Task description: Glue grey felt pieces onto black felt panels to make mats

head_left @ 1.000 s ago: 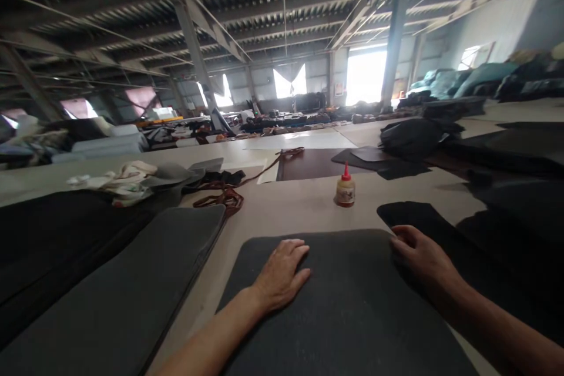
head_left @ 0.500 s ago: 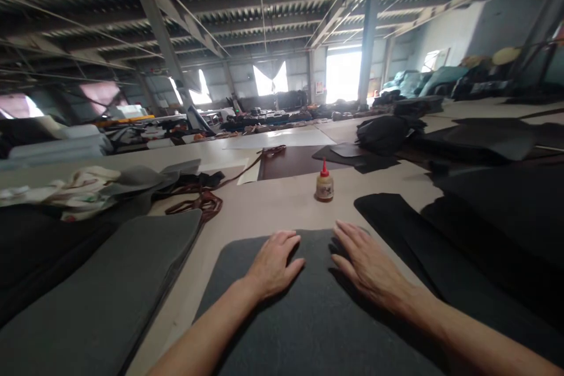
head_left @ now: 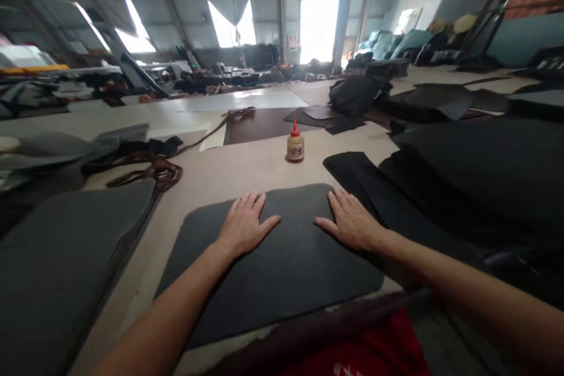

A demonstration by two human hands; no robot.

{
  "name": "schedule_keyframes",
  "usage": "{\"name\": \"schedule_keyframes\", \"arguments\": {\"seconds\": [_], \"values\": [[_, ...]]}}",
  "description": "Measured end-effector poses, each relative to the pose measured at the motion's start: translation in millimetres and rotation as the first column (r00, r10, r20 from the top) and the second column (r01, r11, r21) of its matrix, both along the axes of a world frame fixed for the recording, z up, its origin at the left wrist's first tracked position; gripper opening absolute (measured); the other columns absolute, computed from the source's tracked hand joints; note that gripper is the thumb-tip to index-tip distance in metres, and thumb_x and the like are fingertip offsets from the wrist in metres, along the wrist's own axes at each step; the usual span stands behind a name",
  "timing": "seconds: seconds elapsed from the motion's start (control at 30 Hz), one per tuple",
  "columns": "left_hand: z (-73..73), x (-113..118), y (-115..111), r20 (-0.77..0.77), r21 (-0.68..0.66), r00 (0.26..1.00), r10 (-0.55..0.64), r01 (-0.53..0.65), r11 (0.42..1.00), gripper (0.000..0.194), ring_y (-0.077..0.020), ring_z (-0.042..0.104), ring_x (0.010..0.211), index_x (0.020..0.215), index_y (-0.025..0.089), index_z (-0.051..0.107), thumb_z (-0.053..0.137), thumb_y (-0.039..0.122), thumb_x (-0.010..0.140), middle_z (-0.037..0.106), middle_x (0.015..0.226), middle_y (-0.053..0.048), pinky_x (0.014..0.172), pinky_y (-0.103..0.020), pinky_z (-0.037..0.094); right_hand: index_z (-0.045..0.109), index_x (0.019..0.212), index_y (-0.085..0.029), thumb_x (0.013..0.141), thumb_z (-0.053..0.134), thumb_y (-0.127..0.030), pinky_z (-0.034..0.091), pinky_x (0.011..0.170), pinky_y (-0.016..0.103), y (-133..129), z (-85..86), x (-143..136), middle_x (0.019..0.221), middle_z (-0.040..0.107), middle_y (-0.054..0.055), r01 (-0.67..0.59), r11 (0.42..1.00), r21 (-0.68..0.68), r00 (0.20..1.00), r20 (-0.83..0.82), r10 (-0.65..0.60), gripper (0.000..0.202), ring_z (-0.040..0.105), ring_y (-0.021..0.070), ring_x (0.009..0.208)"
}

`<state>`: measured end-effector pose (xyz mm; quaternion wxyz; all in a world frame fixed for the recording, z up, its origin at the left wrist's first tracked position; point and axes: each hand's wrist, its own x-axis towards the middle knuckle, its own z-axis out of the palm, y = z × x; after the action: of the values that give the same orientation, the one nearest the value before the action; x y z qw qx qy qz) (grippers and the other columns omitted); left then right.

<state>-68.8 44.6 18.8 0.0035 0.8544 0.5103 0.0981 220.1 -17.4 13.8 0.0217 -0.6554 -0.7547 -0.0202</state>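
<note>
In front of me a dark grey sheet with rounded corners point(head_left: 282, 270), perhaps leather, lies flat on the table. My left hand point(head_left: 244, 223) rests palm down on its far left part, thumb stretched out to the right. On the far right part lies my right hand point(head_left: 351, 220), also palm down, with fingertips at the far edge and the thumb pointing left. Neither hand grips anything. Just beyond the sheet stands an upright glue bottle point(head_left: 295, 145) with a red pointed cap and a yellowish-brown body.
Stacked grey sheets point(head_left: 74, 247) lie at left, with brown straps point(head_left: 163, 174) behind them. Dark material point(head_left: 467, 176) is piled at right, close to my right arm. Beyond the bottle lie a brown panel point(head_left: 259, 124) and a black bundle point(head_left: 355, 96). Red cloth point(head_left: 374, 346) shows at the bottom.
The view has tilted down and turned slightly, so the near edge of the sheet now shows. My hands have spread apart a little, with the thumbs stretched further out.
</note>
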Motion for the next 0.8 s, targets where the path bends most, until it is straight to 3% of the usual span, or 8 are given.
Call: {"name": "schedule_keyframes", "arguments": {"seconds": [0.07,0.17,0.27,0.4,0.53,0.63,0.8], "values": [[3.3,5,-3,0.023,0.013,1.000,0.013,-0.013,1.000,0.066,-0.0400,0.032,0.146,0.143,0.001,0.047,0.044,0.052,0.100,0.038,0.155,-0.027,0.121,-0.057,0.027,0.039,0.148,0.011,0.098,0.035,-0.072,0.023,0.121,0.052,-3,4.9,7,0.154,0.032,0.033,0.022,1.000,0.010,1.000,0.015,-0.022,0.096,0.027,0.0414,0.147],[10.4,23,-13,0.038,0.025,0.995,-0.092,0.091,0.996,0.052,-0.0322,0.029,0.149,0.143,0.009,0.049,0.045,0.040,0.101,0.037,0.158,-0.017,0.124,-0.049,0.023,0.044,0.147,0.003,0.102,0.040,-0.061,0.023,0.123,0.048,-4,17.1,-5,0.155,0.034,0.027,-0.093,0.990,0.105,0.995,-0.019,0.095,0.078,0.026,0.0367,0.148],[10.5,46,-24,0.031,-0.004,0.980,-0.196,0.197,0.980,0.053,-0.0253,0.029,0.150,0.147,0.019,0.044,0.046,0.043,0.101,0.038,0.160,-0.006,0.125,-0.045,0.025,0.042,0.151,-0.006,0.106,0.037,-0.047,0.022,0.124,0.046,4,23.4,-31,0.160,0.030,0.018,-0.248,0.957,0.148,0.961,-0.085,0.262,0.061,0.020,0.0299,0.151],[1.8,59,-27,0.021,-0.038,0.981,-0.192,0.192,0.981,0.058,-0.0266,0.029,0.150,0.151,0.017,0.038,0.043,0.046,0.101,0.037,0.161,-0.006,0.125,-0.052,0.026,0.045,0.150,-0.009,0.108,0.030,-0.035,0.024,0.122,0.051,21,11.6,-50,0.161,0.030,0.015,-0.260,0.964,0.049,0.958,-0.113,0.264,0.052,0.022,0.0297,0.150],[2.1,56,-26,0.019,-0.067,0.982,-0.190,0.191,0.979,0.060,-0.0249,0.028,0.151,0.151,0.015,0.039,0.042,0.047,0.101,0.036,0.161,-0.007,0.126,-0.050,0.025,0.040,0.153,-0.004,0.107,0.034,-0.043,0.025,0.121,0.055,29,-3.8,-50,0.160,0.029,0.018,-0.208,0.977,0.053,0.971,-0.109,0.212,0.061,0.025,0.0333,0.149],[7.2,46,-28,0.015,-0.082,0.982,-0.186,0.187,0.979,0.061,-0.0254,0.027,0.151,0.151,0.017,0.040,0.045,0.048,0.099,0.033,0.162,-0.007,0.125,-0.051,0.025,0.040,0.153,-0.004,0.106,0.037,-0.048,0.026,0.121,0.055,24,-5.4,-48,0.160,0.028,0.019,-0.189,0.980,0.054,0.976,-0.099,0.194,0.064,0.025,0.0344,0.149],[8.8,-1,-43,-0.057,-0.153,0.996,-0.067,0.057,0.987,0.066,-0.0262,0.020,0.154,0.155,0.027,0.033,0.043,0.059,0.098,0.023,0.165,-0.001,0.126,-0.054,0.021,0.040,0.153,-0.004,0.103,0.042,-0.054,0.024,0.123,0.054,10,1.4,-39,0.160,0.026,0.021,-0.168,0.985,0.039,0.979,-0.109,0.171,0.071,0.022,0.0361,0.150]]}}
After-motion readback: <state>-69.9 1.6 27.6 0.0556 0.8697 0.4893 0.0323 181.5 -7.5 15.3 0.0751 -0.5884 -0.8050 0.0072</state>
